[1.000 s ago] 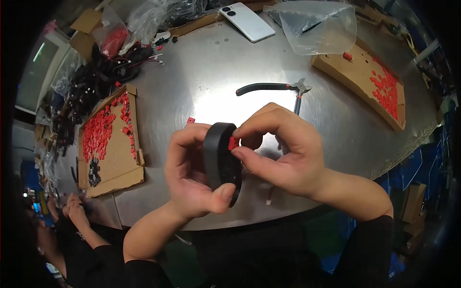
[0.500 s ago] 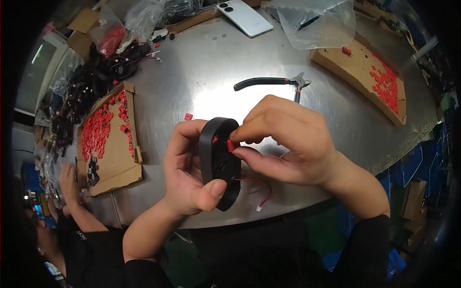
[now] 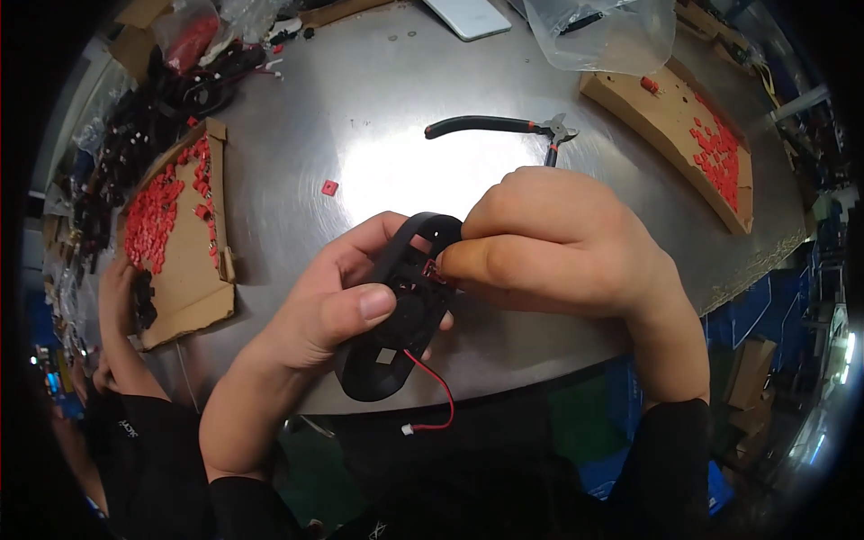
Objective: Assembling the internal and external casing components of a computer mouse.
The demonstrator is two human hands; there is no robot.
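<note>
My left hand (image 3: 328, 319) is closed round a black oval plastic housing (image 3: 367, 376), its thumb over the near side. The housing tilts, its hollow inner side facing up toward me. A red wire lead (image 3: 447, 389) comes out of it, ending in a small white connector (image 3: 408, 429). With fingers pinched together, my right hand (image 3: 567, 247) presses at the housing's right inner edge. A small red part (image 3: 430, 268) shows at those fingertips, inside the housing; the fingers partly hide it.
Black-handled side cutters (image 3: 486, 122) and a loose red square piece (image 3: 330, 188) lie on the metal table. Cardboard trays of red parts stand left (image 3: 210, 310) and right (image 3: 621, 106). Another person's hand (image 3: 115, 292) is by the left tray. A white phone (image 3: 470, 16) and a plastic bag (image 3: 603, 40) lie at the back.
My left hand has turned the housing from edge-on to show its inside. My right hand has brought the red part into the housing and rolled knuckles-up. The view has shifted slightly.
</note>
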